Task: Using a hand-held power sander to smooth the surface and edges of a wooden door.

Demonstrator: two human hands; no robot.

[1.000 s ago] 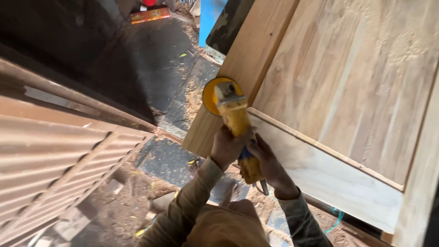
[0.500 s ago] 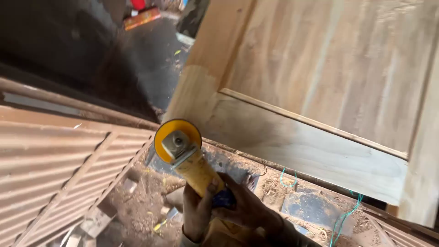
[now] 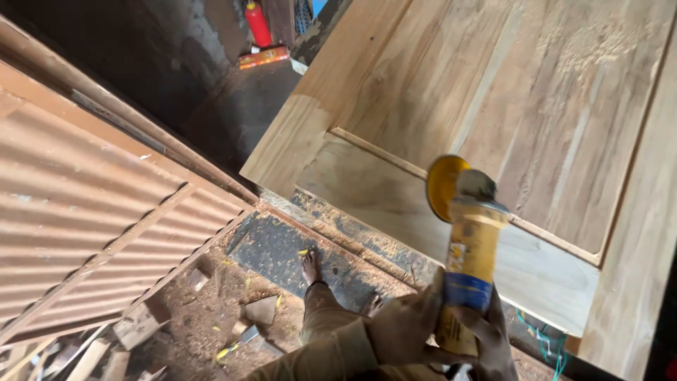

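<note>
Both of my hands grip a yellow angle grinder point(image 3: 471, 247) by its rear handle, low in the view. My left hand point(image 3: 403, 326) wraps the handle from the left and my right hand point(image 3: 496, 337) closes on it from the right. The grinder points upward, its yellow disc guard point(image 3: 441, 185) hanging edge-on just over the bottom rail of a large pale wooden panelled door point(image 3: 536, 99). I cannot tell whether the disc touches the wood. Sawdust lies on the door's upper right panel.
A rust-coloured corrugated metal sheet point(image 3: 84, 212) in a frame fills the left. My bare foot point(image 3: 310, 264) stands on the dusty dark ground among wood scraps point(image 3: 141, 321). A red cylinder point(image 3: 257, 25) stands at the far top.
The grinder has swung right and up, from beside the door's lower left corner to over its bottom rail. The view has shifted with it.
</note>
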